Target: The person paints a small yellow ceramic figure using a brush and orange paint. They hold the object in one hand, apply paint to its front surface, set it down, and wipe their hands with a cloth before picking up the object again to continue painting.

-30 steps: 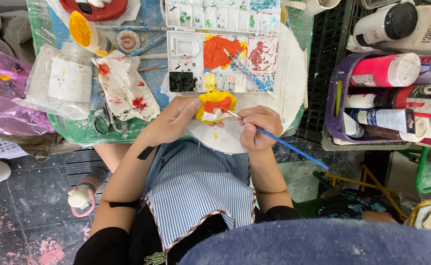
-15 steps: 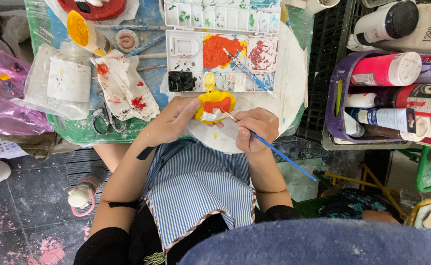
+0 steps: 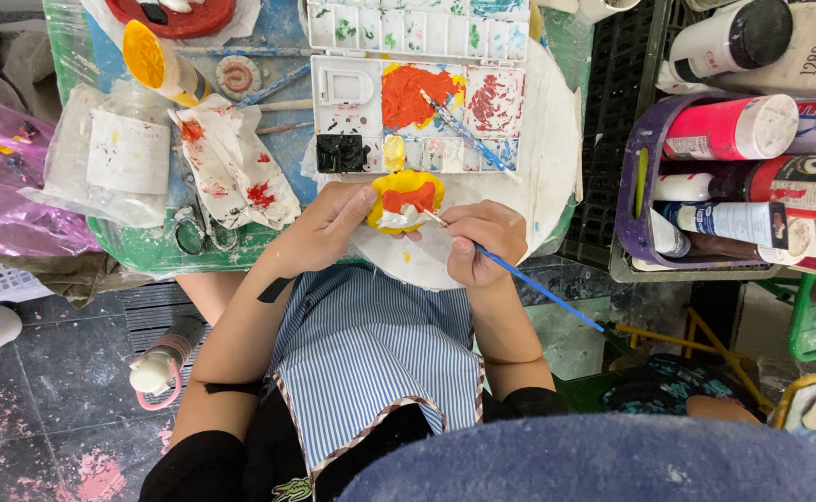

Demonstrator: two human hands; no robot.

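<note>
A small yellow-and-orange figure (image 3: 406,198) is held over a white round board (image 3: 538,158) and painted with a blue-handled brush (image 3: 529,279).

The figure is pinched at its left side in the grip of the left hand (image 3: 329,228), thumb and fingers pressed against its edge, just in front of the white paint palette (image 3: 417,112). The brush is pinched in the closed grip of the right hand (image 3: 482,242), just right of the figure, with its tip touching the figure's white lower part and its handle slanting away to the right. A second brush (image 3: 464,130) is laid across the palette's orange and red patches. Left of the palette, a paint-stained cloth (image 3: 236,167) is spread on the counter (image 3: 147,251). Well to the right of the palette, paint bottles (image 3: 733,130) are stacked in a purple basket (image 3: 631,177).
</note>
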